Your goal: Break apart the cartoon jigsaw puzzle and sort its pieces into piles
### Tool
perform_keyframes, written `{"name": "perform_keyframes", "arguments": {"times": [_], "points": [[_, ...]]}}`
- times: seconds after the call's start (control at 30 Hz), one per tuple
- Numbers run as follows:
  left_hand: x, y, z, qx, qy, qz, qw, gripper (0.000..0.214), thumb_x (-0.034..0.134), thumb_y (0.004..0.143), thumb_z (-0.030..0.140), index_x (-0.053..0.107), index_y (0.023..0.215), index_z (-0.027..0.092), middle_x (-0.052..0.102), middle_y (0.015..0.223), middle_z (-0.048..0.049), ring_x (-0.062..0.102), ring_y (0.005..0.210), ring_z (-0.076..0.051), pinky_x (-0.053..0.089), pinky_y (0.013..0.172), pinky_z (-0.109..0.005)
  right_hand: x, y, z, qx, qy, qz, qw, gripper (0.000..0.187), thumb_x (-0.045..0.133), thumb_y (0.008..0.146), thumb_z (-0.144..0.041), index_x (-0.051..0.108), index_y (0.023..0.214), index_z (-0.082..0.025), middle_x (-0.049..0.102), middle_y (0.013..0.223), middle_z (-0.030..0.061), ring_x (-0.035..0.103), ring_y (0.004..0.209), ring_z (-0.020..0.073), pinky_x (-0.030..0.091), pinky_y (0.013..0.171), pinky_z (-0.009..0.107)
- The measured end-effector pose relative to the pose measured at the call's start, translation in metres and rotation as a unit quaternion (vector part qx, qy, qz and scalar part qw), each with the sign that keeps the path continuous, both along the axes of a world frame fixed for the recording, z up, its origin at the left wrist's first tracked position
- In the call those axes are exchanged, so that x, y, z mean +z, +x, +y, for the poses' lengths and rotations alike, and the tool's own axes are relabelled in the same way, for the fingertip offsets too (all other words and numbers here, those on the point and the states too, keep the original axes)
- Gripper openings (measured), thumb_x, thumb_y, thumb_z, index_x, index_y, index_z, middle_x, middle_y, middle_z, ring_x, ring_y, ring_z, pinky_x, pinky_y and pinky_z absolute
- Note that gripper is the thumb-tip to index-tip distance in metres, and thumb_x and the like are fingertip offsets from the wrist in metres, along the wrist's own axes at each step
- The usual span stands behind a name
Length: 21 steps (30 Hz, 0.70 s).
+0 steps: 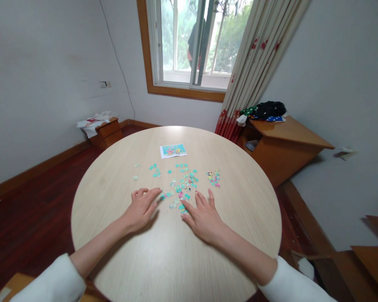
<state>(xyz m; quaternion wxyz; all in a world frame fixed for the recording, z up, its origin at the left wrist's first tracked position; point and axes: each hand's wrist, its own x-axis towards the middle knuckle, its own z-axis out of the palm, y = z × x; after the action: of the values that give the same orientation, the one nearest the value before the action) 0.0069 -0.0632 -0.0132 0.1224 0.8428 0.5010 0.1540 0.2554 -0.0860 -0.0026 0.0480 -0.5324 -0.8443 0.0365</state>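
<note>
Several small teal and multicoloured puzzle pieces (182, 182) lie scattered at the middle of a round pale wooden table (113, 197). My left hand (141, 207) rests flat on the table, fingers stretched out, fingertips touching the pieces at the near left of the scatter. My right hand (203, 216) lies flat too, fingers spread, its index finger on a teal piece at the near edge of the scatter. Neither hand holds anything. A small picture card (173, 150) lies beyond the pieces. A separate cluster of pink and mixed pieces (214, 178) sits to the right.
A wooden desk (286, 142) with dark polka-dot cloth stands at the right by a curtain (255, 63). A low wooden cabinet (108, 131) with papers stands at the left wall. A window (198, 42) is behind the table. The floor is dark red wood.
</note>
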Motion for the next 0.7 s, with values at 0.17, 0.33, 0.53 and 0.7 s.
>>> {"name": "perform_keyframes", "arguments": {"times": [0.17,0.33,0.53,0.7], "points": [[0.007,0.021,0.001,0.018,-0.001,0.066,0.998,0.047,0.021,0.097,0.034,0.043,0.137,0.024,0.055,0.133,-0.0091,0.044,0.109,-0.029,0.027,0.092,-0.051,0.002,-0.001,-0.001,-0.001,-0.009,-0.014,1.000,0.054,0.035,0.092,-0.053,0.050,0.135,-0.025,0.054,0.132,0.0201,0.035,0.134,0.0363,0.003,0.109,0.062],[0.019,0.056,0.008,0.099,0.009,0.171,0.980,0.055,0.021,0.095,0.047,0.038,0.142,0.024,0.061,0.115,-0.0162,0.047,0.112,-0.033,0.026,0.094,-0.053,0.006,-0.003,-0.004,-0.010,-0.015,-0.026,0.999,0.052,0.031,0.095,-0.051,0.048,0.137,-0.025,0.052,0.134,0.0205,0.034,0.135,0.0347,0.001,0.110,0.059],[0.025,0.086,0.025,0.144,-0.036,0.225,0.963,0.067,0.017,0.093,0.056,0.047,0.136,0.015,0.057,0.122,-0.0230,0.040,0.122,-0.039,0.021,0.097,-0.057,0.010,-0.004,-0.005,-0.017,-0.029,-0.031,0.999,0.051,0.033,0.095,-0.050,0.047,0.138,-0.026,0.049,0.137,0.0192,0.032,0.137,0.0339,0.000,0.110,0.058],[0.023,0.077,0.028,0.129,-0.038,0.223,0.966,0.065,0.019,0.092,0.057,0.047,0.136,0.019,0.057,0.123,-0.0220,0.039,0.124,-0.039,0.018,0.099,-0.058,0.008,-0.001,-0.004,-0.022,-0.029,-0.028,0.999,0.050,0.030,0.096,-0.048,0.048,0.136,-0.024,0.050,0.137,0.0191,0.033,0.136,0.0332,0.001,0.110,0.060]]}}
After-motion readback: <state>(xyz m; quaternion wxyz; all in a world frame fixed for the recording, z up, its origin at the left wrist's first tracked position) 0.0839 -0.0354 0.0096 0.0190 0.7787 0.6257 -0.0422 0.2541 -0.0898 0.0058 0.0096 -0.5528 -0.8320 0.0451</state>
